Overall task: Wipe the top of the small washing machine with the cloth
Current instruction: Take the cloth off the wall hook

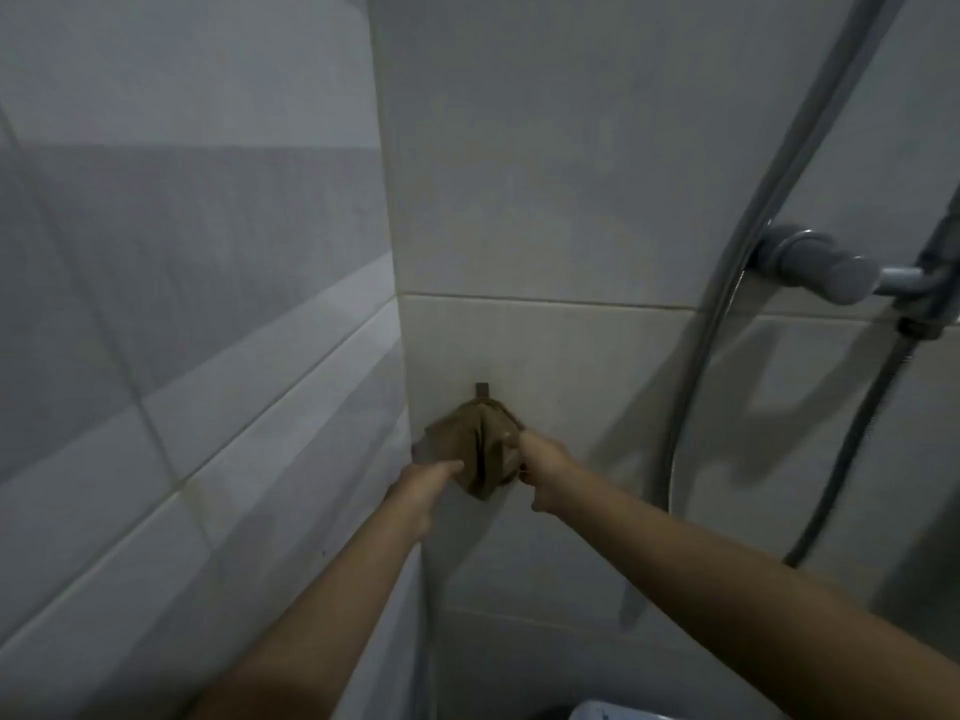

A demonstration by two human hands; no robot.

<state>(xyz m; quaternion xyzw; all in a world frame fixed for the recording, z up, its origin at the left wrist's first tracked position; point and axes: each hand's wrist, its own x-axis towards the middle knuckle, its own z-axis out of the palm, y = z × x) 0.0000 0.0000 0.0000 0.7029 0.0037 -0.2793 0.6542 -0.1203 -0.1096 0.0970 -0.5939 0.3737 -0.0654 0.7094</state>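
Observation:
A brown cloth point(480, 449) hangs bunched from a small dark hook point(482, 390) on the tiled wall, near the corner. My left hand point(426, 485) grips the cloth's lower left side. On the cloth's right edge, my right hand point(545, 467) pinches the fabric. Both arms reach up from the bottom of the view. A pale blue-white corner, possibly the washing machine point(623, 711), shows at the bottom edge; most of it is out of view.
A grey shower hose point(727, 314) curves down the wall on the right. A grey mixer knob point(826, 267) and a rail bracket point(930, 298) stick out at the right edge. Tiled walls meet in a corner just left of the cloth.

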